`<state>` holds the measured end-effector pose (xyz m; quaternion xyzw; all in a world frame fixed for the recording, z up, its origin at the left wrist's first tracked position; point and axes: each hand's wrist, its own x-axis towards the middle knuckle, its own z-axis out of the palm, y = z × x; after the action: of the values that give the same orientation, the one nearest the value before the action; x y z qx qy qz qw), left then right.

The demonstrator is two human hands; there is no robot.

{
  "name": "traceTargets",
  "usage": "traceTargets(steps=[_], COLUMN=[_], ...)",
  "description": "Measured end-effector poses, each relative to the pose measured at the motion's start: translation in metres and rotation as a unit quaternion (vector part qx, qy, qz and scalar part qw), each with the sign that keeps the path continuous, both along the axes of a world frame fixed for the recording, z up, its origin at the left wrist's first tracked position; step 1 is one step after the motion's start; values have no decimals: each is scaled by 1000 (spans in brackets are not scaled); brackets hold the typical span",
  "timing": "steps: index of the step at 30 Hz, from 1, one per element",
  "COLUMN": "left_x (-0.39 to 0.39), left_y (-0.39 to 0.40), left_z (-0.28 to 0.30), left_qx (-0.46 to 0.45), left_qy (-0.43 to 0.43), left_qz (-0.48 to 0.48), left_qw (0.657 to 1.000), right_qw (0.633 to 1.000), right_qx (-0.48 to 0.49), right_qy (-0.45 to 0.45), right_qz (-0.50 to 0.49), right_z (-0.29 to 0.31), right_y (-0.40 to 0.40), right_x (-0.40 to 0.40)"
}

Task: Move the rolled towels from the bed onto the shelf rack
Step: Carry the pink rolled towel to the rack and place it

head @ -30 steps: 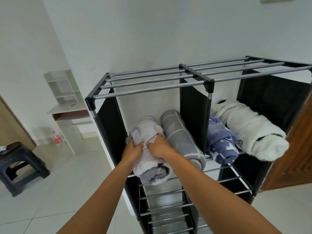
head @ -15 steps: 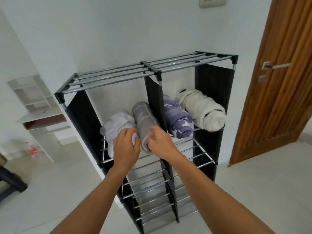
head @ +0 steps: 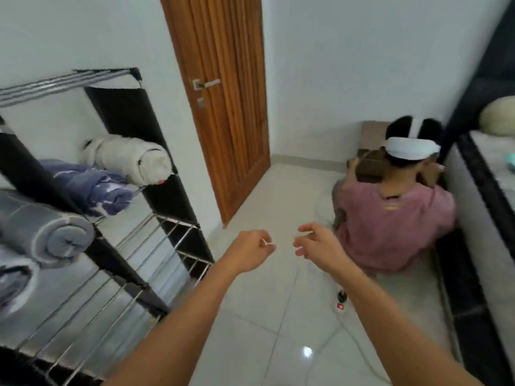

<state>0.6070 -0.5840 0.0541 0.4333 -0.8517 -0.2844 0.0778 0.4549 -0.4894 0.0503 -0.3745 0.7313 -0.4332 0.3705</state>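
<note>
The black shelf rack point(head: 131, 112) with metal bars stands at the left. On its upper level lie several rolled towels: a white one point(head: 131, 158), a purple patterned one point(head: 92, 186), a grey striped one point(head: 47, 232) and a pale grey one point(head: 14, 280) at the left edge. My left hand point(head: 250, 250) and my right hand point(head: 317, 243) hover over the floor to the right of the rack, both empty with fingers loosely curled and apart. The bed point(head: 490, 196) runs along the right edge, with a pale rolled item point(head: 498, 115) on it.
A person in a pink shirt point(head: 390, 215) sits on the floor against the bed, facing away. A wooden door point(head: 220, 101) stands shut behind the rack. A power strip with a red switch point(head: 340, 303) and its cable lie on the white tiles.
Both hands have let go of the pale grey towel and drawn away from the rack. The view has swung right, from the rack toward the door and bed.
</note>
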Motion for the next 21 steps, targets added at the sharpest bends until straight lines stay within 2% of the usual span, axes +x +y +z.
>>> traceTargets(steps=[4, 7, 14, 17, 21], left_x=[-78, -130, -267, -317, -380], left_y=[77, 131, 258, 305, 346], left_z=[-27, -41, -54, -58, -66], left_qx=[50, 91, 100, 111, 128], left_qy=[25, 15, -28, -57, -96], left_qz=[-119, -211, -405, -460, -495], left_qw=[991, 973, 909, 879, 854], right_qw=[990, 970, 864, 823, 788], right_qx=[48, 34, 47, 37, 33], right_qy=[-3, -17, -135, -165, -180], right_qz=[-129, -239, -482, -543, -588], right_z=[-18, -34, -63, -74, -86], right_y=[118, 197, 370, 419, 459], right_x=[-52, -93, -149, -175, -215])
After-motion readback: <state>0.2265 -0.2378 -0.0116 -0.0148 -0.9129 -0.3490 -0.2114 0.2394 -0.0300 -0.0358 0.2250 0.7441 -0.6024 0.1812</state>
